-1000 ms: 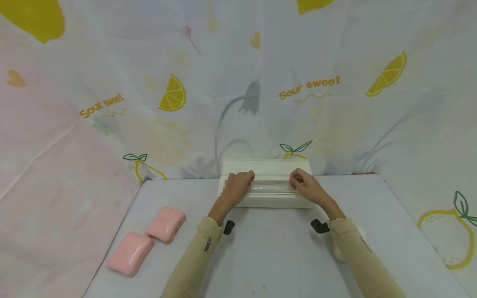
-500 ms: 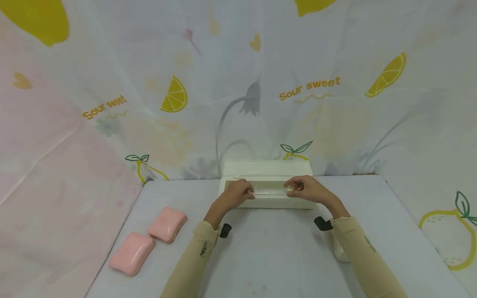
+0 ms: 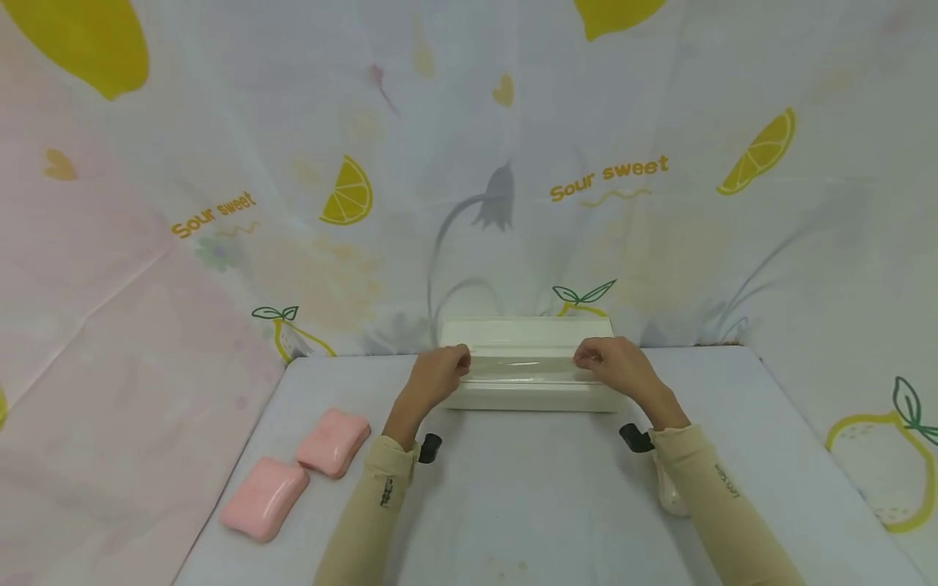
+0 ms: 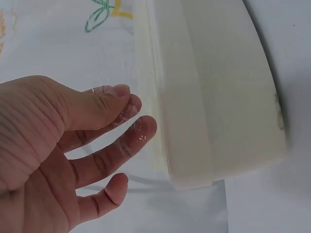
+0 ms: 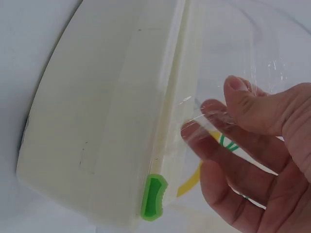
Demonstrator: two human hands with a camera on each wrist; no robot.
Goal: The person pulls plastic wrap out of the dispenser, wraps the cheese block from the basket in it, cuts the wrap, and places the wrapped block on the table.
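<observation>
A white cling film dispenser (image 3: 538, 399) stands at the back of the table, its lid (image 3: 523, 330) raised against the backdrop. Clear cling film (image 3: 520, 370) spans the dispenser's opening between the two hands. My left hand (image 3: 438, 374) pinches one side of the film between thumb and fingers; in the left wrist view, film clings to the fingertips (image 4: 141, 127). My right hand (image 3: 619, 370) pinches the film's other side, and the sheet shows stretched taut in the right wrist view. A green slide cutter (image 5: 154, 198) sits at the dispenser's end.
Two pink rounded blocks (image 3: 265, 498) (image 3: 334, 443) lie on the left of the white table (image 3: 528, 505). A white object (image 3: 670, 492) is partly hidden beneath the right forearm. A lemon-print cloth (image 3: 469, 163) hangs directly behind the dispenser.
Both hands dipped toward the dispenser's opening, then rose slightly and spread apart, the left hand moving left. Film now stretches between them. The head view has shifted slightly.
</observation>
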